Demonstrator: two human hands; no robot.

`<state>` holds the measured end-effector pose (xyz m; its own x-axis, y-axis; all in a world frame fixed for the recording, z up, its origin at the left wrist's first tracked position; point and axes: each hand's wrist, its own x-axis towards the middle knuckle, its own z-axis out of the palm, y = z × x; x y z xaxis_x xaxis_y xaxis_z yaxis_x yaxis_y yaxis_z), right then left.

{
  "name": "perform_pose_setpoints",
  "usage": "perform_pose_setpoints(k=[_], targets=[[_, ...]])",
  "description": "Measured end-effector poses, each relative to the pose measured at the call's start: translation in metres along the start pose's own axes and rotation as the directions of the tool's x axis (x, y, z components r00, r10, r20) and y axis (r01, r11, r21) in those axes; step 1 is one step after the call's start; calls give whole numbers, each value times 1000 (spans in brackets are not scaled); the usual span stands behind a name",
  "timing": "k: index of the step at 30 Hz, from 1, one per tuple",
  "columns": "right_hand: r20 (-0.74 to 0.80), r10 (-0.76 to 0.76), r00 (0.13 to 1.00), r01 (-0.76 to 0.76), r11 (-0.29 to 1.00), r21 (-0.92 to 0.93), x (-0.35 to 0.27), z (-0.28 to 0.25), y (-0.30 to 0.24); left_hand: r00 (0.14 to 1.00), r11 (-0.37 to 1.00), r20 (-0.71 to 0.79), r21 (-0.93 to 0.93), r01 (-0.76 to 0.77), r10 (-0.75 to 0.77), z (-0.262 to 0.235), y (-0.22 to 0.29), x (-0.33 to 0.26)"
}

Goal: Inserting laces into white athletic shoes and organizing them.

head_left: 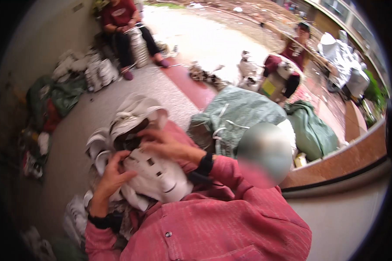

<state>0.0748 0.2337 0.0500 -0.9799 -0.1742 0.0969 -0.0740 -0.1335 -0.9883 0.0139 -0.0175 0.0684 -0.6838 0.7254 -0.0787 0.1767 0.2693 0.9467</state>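
A white, curved shell piece (154, 174) with two small rectangular slots lies tilted against my lap. My left hand (113, 176) grips its left edge, thumb and fingers apart around it. My right hand (163, 145) bends over the top end of the same shell; its fingers are slightly blurred and their tips partly hidden. Just beyond my hands stands a stack of nested white shells (139, 108) with a dark hollow facing me. More white curved pieces (98, 148) lean at its left side.
A green woven sack (244, 108) sits ahead to the right, with another green sack (313, 130) beyond it. White pieces (76, 213) lie low on the left. By the wall are a green bag (56, 98) and stacked white pieces (100, 71). Two other people sit farther off.
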Motion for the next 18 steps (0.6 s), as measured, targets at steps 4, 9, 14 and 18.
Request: perform_pose_setpoints(k=[4, 9, 14, 18], targets=[[-89, -36, 995, 34, 999, -23, 8, -4, 4, 989, 894, -31, 432, -120, 148, 15, 20, 3], [-10, -73, 997, 73, 997, -10, 24, 4, 7, 942, 841, -58, 471, -265, 329, 17, 0, 2], [86, -116, 990, 138, 938, -317, 18, 27, -31, 860, 773, -83, 488, -406, 504, 20, -17, -1], [56, -185, 981, 177, 746, -642, 31, 14, 5, 874, 805, -91, 443, -394, 477, 18, -24, 5]])
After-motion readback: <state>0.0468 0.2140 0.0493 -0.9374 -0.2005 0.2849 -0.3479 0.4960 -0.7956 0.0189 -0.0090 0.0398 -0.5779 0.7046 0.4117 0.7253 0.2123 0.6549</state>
